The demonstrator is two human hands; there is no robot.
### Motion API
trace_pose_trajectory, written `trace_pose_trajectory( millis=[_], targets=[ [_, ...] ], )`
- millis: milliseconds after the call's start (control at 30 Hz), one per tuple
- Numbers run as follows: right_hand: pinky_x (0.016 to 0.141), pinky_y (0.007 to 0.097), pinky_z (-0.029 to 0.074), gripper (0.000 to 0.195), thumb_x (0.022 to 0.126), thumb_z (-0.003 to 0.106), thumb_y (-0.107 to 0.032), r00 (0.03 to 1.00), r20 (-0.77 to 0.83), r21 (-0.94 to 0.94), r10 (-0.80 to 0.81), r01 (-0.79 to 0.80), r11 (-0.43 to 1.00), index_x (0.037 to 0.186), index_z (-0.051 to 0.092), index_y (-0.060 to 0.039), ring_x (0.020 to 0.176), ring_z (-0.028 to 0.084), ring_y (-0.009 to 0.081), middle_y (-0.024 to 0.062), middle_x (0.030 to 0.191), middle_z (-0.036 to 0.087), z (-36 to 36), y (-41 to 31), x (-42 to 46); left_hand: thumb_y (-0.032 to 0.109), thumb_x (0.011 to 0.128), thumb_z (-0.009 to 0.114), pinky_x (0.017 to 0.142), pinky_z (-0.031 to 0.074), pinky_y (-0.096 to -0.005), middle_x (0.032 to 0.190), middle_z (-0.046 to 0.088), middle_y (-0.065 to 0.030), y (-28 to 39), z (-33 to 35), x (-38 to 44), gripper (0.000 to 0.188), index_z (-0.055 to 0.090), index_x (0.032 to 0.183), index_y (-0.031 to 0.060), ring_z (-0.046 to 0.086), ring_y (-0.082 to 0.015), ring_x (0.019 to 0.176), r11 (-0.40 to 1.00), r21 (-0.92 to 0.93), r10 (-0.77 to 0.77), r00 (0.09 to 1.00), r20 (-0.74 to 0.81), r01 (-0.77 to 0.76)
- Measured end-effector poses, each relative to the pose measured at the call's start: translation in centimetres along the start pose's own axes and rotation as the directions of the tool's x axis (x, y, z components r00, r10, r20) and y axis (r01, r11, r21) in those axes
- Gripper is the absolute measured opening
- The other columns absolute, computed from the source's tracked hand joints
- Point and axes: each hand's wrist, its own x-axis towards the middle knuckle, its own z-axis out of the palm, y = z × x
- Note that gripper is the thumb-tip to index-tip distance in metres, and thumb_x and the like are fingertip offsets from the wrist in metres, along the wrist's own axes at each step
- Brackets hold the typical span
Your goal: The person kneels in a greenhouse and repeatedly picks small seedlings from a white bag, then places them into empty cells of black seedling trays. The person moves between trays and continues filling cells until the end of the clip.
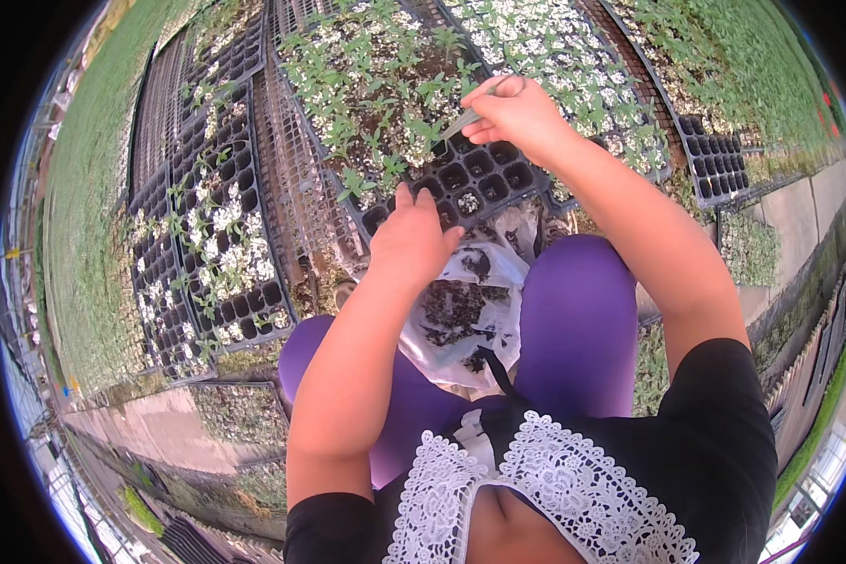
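Observation:
In front of me lies a black plastic seedling tray (529, 199), with small green seedlings (377, 106) and white granules over its far part. Its near right cells hold little or no growth; one has a clump of white granules (468, 203). My right hand (515, 116) grips a pair of tweezers (460, 125), tips pointing down at the edge of the seedlings. My left hand (410, 236) rests at the near cells with fingers apart, its fingertips touching the tray. Whether a seedling is between the tweezer tips is too small to tell.
Between my knees sits a white plastic bag (458, 307) holding dark soil. A seedling tray (557, 70) stands to the right, and partly filled trays (229, 233) to the left. Beyond them are dense green seedlings (747, 63) and a concrete path (814, 211).

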Motion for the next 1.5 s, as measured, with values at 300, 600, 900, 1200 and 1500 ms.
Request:
trace_pose_trajectory(
  millis=[300,600,900,1200,1500],
  targets=[
    [0.066,0.0274,0.057,0.016,0.088,0.056,-0.008,0.994,-0.027,-0.524,-0.11,0.08,0.848,0.096,0.065,0.0011,0.07,0.069,0.0155,0.0109,0.082,0.069,0.8,-1.5,1.0,0.045,0.086,0.067,0.101,0.048,-0.0431,0.156,0.024,-0.0271,0.2,-0.9,0.2,0.086,0.03,0.149,-0.0007,0.055,-0.0391,0.124,0.998,-0.018,-0.053,0.995,0.089,0.055],
    [0.062,0.025,0.056,0.014,0.089,0.054,-0.004,0.82,-0.464,-0.17,-0.333,0.287,0.943,0.095,0.066,0.0013,0.067,0.067,0.0127,0.0102,0.083,0.069,-15.1,-2.3,-14.3,0.047,0.085,0.067,0.101,0.048,-0.039,0.158,0.024,-0.0196,-0.7,1.3,2.4,0.092,0.026,0.149,-0.0043,0.054,-0.0318,0.127,0.998,0.054,-0.031,1.0,0.007,0.03],
    [0.063,0.0225,0.053,0.01,0.089,0.06,-0.005,0.901,-0.402,-0.176,-0.163,0.099,0.979,0.096,0.065,-0.0001,0.072,0.069,0.0119,0.0052,0.082,0.067,-13.3,4.3,-14.2,0.027,0.088,0.067,0.089,0.053,-0.0428,0.151,0.04,-0.0127,5.5,3.5,-0.1,0.059,0.047,0.138,0.003,0.06,-0.033,0.115,0.898,-0.02,0.439,0.898,-0.035,-0.44],
    [0.07,0.0291,0.06,0.013,0.098,0.054,-0.006,0.954,-0.296,-0.127,0.041,-0.082,0.988,0.105,0.061,0.0008,0.082,0.071,0.0197,0.0109,0.096,0.067,-12.8,6.1,-10.9,0.031,0.085,0.07,0.086,0.054,-0.0413,0.157,0.031,-0.0055,6.6,3.9,0.5,0.064,0.045,0.14,0.0066,0.065,-0.0294,0.106,0.911,0.227,0.326,0.939,0.113,-0.344],
    [0.074,0.0355,0.063,0.021,0.096,0.055,-0.006,0.952,-0.252,0.398,0.172,-0.059,0.915,0.111,0.058,0.0069,0.084,0.072,0.0272,0.0166,0.094,0.068,-18.1,8.4,-12.0,0.034,0.087,0.069,0.087,0.054,-0.0426,0.15,0.041,-0.0184,6.5,2.7,-0.2,0.048,0.059,0.121,0.0015,0.065,-0.0342,0.106,0.952,0.186,0.224,0.967,0.117,-0.243]
  ],
)
